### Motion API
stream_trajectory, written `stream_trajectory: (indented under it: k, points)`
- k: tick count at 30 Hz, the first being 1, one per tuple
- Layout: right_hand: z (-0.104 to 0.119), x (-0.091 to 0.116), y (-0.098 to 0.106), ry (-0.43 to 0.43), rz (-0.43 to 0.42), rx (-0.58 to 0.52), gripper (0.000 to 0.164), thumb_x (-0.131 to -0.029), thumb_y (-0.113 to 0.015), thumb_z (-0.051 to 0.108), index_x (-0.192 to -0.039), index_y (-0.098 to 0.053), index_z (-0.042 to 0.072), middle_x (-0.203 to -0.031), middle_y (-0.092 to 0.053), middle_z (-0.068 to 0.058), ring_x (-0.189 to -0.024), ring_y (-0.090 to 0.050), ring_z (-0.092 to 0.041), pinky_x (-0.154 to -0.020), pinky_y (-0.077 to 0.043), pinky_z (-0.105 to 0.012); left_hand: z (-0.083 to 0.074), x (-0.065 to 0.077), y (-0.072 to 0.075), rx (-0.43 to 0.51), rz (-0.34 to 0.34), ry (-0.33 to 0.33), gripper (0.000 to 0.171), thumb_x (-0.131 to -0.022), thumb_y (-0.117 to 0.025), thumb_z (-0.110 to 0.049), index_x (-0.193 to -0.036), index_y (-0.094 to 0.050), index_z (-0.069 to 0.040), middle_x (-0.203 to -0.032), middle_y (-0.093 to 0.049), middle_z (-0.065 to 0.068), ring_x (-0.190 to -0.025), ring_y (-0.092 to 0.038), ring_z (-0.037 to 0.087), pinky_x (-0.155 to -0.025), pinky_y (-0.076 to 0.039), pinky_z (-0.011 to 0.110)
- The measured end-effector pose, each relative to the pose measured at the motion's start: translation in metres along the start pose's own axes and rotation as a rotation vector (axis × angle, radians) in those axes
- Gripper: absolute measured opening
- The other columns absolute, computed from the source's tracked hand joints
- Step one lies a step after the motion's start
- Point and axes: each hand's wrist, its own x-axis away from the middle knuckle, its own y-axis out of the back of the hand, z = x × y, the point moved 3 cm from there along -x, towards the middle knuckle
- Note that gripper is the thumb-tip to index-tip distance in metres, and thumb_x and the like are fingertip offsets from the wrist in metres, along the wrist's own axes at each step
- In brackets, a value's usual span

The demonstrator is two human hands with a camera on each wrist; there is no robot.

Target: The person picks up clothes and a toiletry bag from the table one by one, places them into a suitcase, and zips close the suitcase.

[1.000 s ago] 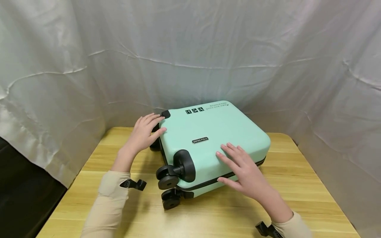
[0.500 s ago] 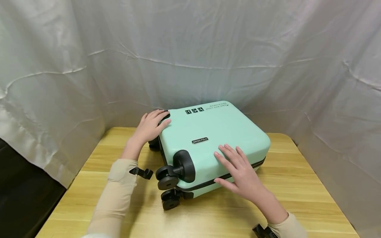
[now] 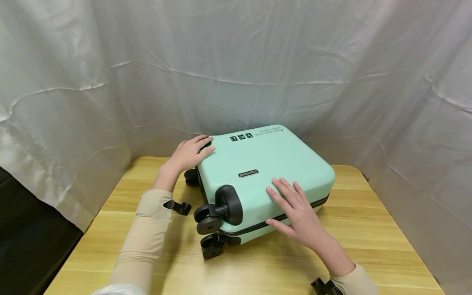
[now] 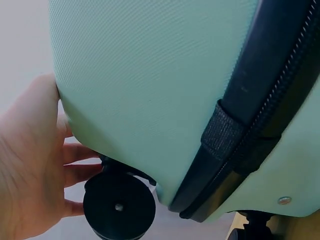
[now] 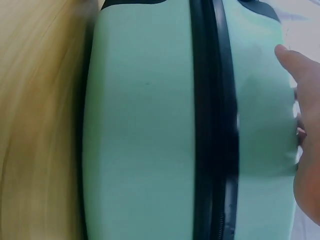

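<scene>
A mint-green hard-shell suitcase (image 3: 273,155) lies flat on the wooden table, its wheels toward the left. My left hand (image 3: 187,155) rests over the far left corner, fingers extended across the black corner guard. In the left wrist view that hand (image 4: 32,160) sits beside a black wheel (image 4: 119,206), thumb against the shell. My right hand (image 3: 296,215) lies with spread, straight fingers on the near side, fingertips on the top face and thumb near the black zipper seam (image 3: 273,220). The right wrist view shows the zipper band (image 5: 215,120) running along the side.
The suitcase stands on a light wooden table (image 3: 354,237). A pale grey curtain (image 3: 236,73) hangs close behind it and along both sides. Two black caster wheels (image 3: 211,246) stick out at the near left corner. Dark cloth (image 3: 29,233) hangs at the far left.
My left hand has moved slightly right and farther onto the suitcase's corner. My right hand has shifted a little left, fingers still spread. The suitcase has stayed in place.
</scene>
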Motion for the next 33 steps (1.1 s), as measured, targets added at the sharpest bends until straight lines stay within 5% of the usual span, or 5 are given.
stream_trajectory:
  k: [12, 33]
  points:
    - [-0.012, 0.009, -0.003, -0.040, -0.034, -0.054, 0.067, -0.097, -0.048, 0.055, -0.140, -0.052, 0.004, -0.147, -0.047, -0.018, -0.143, -0.035, -0.033, -0.123, -0.013, -0.046, -0.006, 0.009, -0.003, -0.066, 0.014, 0.000, 0.069, -0.098, -0.031, -0.065, -0.154, -0.030, -0.025, -0.160, -0.029, 0.011, -0.145, -0.031, 0.036, -0.117, -0.015, 0.064]
    - [-0.044, 0.021, 0.011, -0.095, -0.065, -0.168, 0.069, -0.100, -0.038, 0.055, -0.139, -0.051, 0.000, -0.147, -0.047, -0.017, -0.145, -0.032, -0.031, -0.123, -0.010, -0.045, -0.037, 0.063, -0.005, -0.148, -0.104, 0.005, 0.072, -0.094, -0.036, -0.069, -0.150, -0.039, -0.024, -0.150, -0.041, 0.013, -0.138, -0.039, 0.033, -0.115, -0.021, 0.062]
